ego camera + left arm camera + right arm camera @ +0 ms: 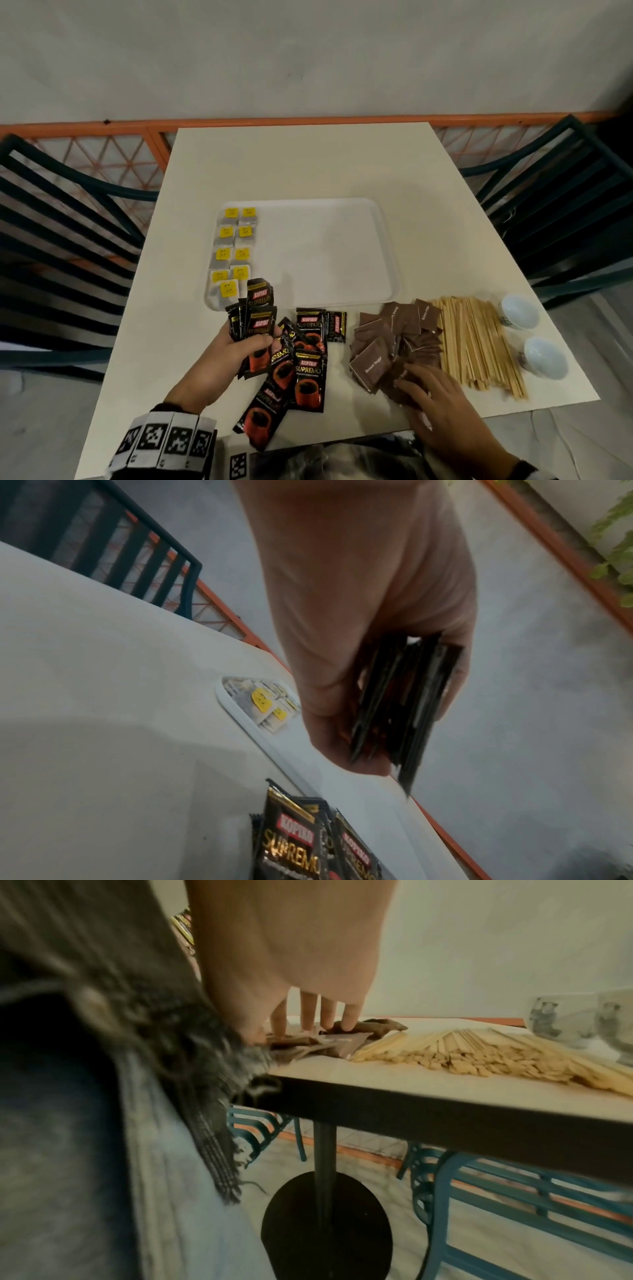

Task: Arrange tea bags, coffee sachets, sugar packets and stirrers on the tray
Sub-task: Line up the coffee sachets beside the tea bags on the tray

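A white tray lies mid-table with several yellow-tagged tea bags in two columns along its left side. My left hand grips a fanned stack of black coffee sachets just off the tray's near left corner; the stack shows edge-on in the left wrist view. More coffee sachets lie loose in front of the tray. My right hand rests with straight fingers on the pile of brown sugar packets; its fingertips touch the packets. Wooden stirrers lie to the right.
Two white cups stand at the table's right edge beside the stirrers. Dark slatted chairs flank the table on both sides. An orange railing runs behind. The near table edge is close to my body.
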A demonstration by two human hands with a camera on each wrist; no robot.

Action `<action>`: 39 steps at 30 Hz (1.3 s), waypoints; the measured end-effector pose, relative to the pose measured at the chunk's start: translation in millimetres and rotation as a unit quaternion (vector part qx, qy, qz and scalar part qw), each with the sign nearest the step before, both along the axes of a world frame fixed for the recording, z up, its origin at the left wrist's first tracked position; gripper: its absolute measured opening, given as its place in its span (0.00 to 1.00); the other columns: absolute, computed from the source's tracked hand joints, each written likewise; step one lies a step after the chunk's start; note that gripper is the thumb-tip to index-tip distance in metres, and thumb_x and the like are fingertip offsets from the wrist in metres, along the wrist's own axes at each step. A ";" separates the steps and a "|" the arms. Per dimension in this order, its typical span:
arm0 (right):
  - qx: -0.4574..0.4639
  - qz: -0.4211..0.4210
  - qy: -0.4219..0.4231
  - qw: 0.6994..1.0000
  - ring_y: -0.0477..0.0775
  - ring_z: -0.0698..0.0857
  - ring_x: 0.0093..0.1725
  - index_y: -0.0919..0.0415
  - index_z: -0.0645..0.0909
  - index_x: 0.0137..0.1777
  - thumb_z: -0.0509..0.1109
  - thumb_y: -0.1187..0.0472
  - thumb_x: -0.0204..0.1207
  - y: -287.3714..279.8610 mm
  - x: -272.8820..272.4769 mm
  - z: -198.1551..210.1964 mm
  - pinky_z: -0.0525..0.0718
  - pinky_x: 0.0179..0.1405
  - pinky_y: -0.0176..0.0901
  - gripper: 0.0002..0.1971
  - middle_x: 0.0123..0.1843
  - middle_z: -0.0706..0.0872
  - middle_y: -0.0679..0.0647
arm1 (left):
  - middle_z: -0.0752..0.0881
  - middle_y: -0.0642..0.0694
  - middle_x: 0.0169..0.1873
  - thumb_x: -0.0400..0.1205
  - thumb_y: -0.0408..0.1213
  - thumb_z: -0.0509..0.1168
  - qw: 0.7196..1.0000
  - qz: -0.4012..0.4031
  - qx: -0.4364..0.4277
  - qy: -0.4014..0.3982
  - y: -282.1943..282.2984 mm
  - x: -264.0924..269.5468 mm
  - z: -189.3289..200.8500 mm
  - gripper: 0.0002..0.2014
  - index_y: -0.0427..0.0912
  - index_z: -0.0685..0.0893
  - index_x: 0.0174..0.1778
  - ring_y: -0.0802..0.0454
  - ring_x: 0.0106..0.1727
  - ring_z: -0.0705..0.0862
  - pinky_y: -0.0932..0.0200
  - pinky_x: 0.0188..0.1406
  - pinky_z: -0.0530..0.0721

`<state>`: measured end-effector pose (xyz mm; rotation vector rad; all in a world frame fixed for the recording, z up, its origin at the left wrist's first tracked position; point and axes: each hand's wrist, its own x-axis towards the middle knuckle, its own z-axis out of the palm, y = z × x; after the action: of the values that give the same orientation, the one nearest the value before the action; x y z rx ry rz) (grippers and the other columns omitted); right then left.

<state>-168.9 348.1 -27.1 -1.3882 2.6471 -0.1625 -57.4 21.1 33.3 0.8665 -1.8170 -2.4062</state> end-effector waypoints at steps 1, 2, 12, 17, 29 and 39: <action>-0.009 0.023 0.003 1.000 0.51 0.78 0.61 0.47 0.77 0.59 0.81 0.47 0.55 -0.7 -3.7 2.9 0.87 0.51 0.51 0.30 0.60 0.81 0.49 | 0.88 0.41 0.35 0.58 0.43 0.74 1.000 0.018 0.011 0.002 0.7 1.7 0.9 0.24 0.34 0.85 0.47 0.48 0.41 0.88 0.56 0.41 0.86; -0.019 0.048 0.006 0.999 0.49 0.76 0.62 0.47 0.77 0.59 0.76 0.47 0.61 -4.5 -6.8 6.6 0.86 0.53 0.50 0.25 0.60 0.82 0.49 | 0.88 0.41 0.35 0.57 0.43 0.74 0.999 0.039 0.021 0.003 1.1 4.0 1.4 0.24 0.34 0.85 0.47 0.48 0.40 0.88 0.57 0.40 0.86; -0.066 0.412 0.038 0.908 0.48 0.80 0.64 0.49 0.77 0.62 0.62 0.47 0.75 -137.7 15.0 15.5 0.77 0.69 0.44 0.18 0.61 0.84 0.45 | 0.88 0.39 0.42 0.79 0.22 0.58 0.976 0.214 0.028 -0.013 19.8 42.2 4.2 0.14 0.31 0.77 0.60 0.49 0.40 0.89 0.59 0.37 0.88; -0.013 0.461 0.047 0.886 0.52 0.79 0.67 0.54 0.74 0.65 0.51 0.54 0.78 -180.1 38.5 -4.0 0.71 0.73 0.55 0.19 0.57 0.86 0.47 | 0.89 0.41 0.46 0.68 0.30 0.68 0.966 0.256 0.022 -0.022 33.1 63.8 4.5 0.21 0.35 0.80 0.59 0.49 0.42 0.90 0.50 0.35 0.89; -0.177 0.352 -0.177 0.902 0.46 0.76 0.52 0.49 0.85 0.51 0.66 0.57 0.75 -200.0 24.4 18.8 0.62 0.58 0.41 0.08 0.45 0.84 0.46 | 0.89 0.46 0.52 0.45 0.60 0.82 0.946 0.324 -0.002 -0.021 30.0 99.7 1.6 0.48 0.46 0.80 0.61 0.48 0.50 0.89 0.53 0.38 0.88; -0.145 0.223 -0.354 0.897 0.38 0.75 0.46 0.52 0.81 0.58 0.69 0.57 0.76 -221.5 -5.6 86.9 0.73 0.48 0.26 0.11 0.46 0.72 0.41 | 0.88 0.39 0.54 0.59 0.50 0.81 0.994 0.109 0.021 0.016 7.5 53.5 18.1 0.39 0.39 0.78 0.64 0.45 0.56 0.87 0.57 0.48 0.86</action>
<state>-174.5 126.5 59.8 -1.5809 1.7143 -0.8493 -3.9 28.6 51.4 0.9690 -1.5736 -2.3166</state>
